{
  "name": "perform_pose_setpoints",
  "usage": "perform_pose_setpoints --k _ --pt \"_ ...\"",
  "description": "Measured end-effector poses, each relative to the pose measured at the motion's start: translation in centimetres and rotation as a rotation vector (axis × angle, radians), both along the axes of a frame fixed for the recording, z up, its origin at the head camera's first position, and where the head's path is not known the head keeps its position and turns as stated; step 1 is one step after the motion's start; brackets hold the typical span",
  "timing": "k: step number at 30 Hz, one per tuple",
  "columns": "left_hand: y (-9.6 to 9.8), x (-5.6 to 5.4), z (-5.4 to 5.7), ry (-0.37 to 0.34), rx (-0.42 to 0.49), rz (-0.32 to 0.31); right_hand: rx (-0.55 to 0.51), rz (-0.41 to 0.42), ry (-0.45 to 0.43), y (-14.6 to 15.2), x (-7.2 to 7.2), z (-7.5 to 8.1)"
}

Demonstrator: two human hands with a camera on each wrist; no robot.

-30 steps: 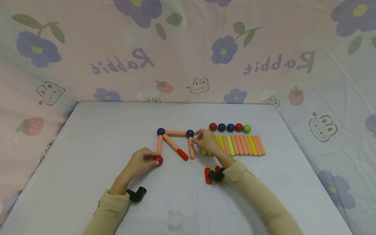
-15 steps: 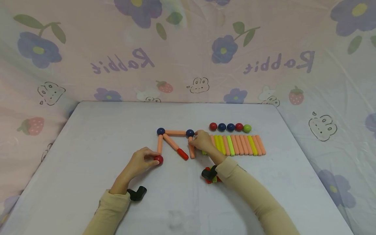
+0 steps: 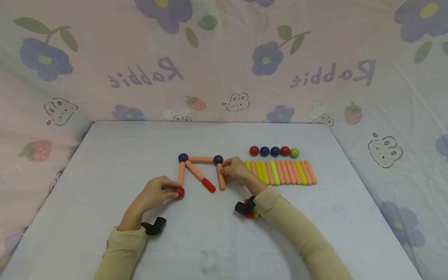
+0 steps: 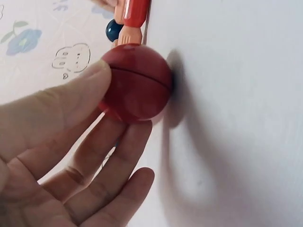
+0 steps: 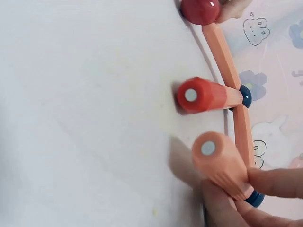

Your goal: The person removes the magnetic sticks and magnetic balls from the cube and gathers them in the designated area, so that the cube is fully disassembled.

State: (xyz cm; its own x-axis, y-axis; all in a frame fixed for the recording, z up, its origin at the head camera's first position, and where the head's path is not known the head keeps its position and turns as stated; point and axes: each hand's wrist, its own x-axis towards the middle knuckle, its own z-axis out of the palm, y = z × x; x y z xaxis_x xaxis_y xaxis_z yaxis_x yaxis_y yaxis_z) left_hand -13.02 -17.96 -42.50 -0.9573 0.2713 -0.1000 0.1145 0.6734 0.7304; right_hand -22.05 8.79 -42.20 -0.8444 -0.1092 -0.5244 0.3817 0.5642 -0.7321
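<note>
My left hand point(image 3: 154, 193) pinches a red ball point(image 3: 179, 192) between thumb and fingers; the left wrist view shows a seam around this ball. A peach magnetic rod point(image 3: 181, 173) runs from it up to a blue ball point(image 3: 183, 158). From there one rod point(image 3: 200, 160) reaches right to a second blue ball point(image 3: 218, 160), and another slants down, ending in a red rod point(image 3: 209, 185). With thumb and finger my right hand point(image 3: 238, 170) grips the peach rod point(image 5: 222, 165) hanging from the second blue ball. A grey disc shows in its free end.
Several peach, yellow and green rods point(image 3: 285, 173) lie side by side at the right. Behind them is a row of red, blue and green balls point(image 3: 275, 151). Short red and green rods point(image 3: 249, 215) lie partly hidden under the right wrist's black camera point(image 3: 245, 206).
The joined balls and rods have slid a little left, with both hands moving along. My right hand has come in from beside the right rod and now grips it.
</note>
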Motion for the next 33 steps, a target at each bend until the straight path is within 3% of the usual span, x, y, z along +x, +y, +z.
perform_pose_setpoints --k 9,14,17,22,27,33 --pt "-0.6 0.0 0.4 -0.031 -0.010 -0.001 -0.091 -0.024 -0.112 0.1 -0.8 0.0" --pt "-0.7 -0.1 0.3 -0.039 -0.012 0.009 -0.199 -0.073 -0.181 0.2 -1.0 0.0" --pt "-0.7 -0.1 0.3 -0.040 -0.012 0.009 -0.218 -0.058 -0.193 0.4 -1.0 0.1" --pt "-0.7 0.0 0.3 -0.043 -0.012 0.013 -0.154 0.034 -0.140 1.3 -1.3 0.9" --pt "-0.6 0.0 0.2 -0.046 -0.011 0.021 -0.065 0.135 -0.030 2.6 -2.0 1.7" --pt "-0.5 0.0 0.1 -0.047 -0.013 0.028 0.084 0.191 0.074 3.9 -2.4 2.1"
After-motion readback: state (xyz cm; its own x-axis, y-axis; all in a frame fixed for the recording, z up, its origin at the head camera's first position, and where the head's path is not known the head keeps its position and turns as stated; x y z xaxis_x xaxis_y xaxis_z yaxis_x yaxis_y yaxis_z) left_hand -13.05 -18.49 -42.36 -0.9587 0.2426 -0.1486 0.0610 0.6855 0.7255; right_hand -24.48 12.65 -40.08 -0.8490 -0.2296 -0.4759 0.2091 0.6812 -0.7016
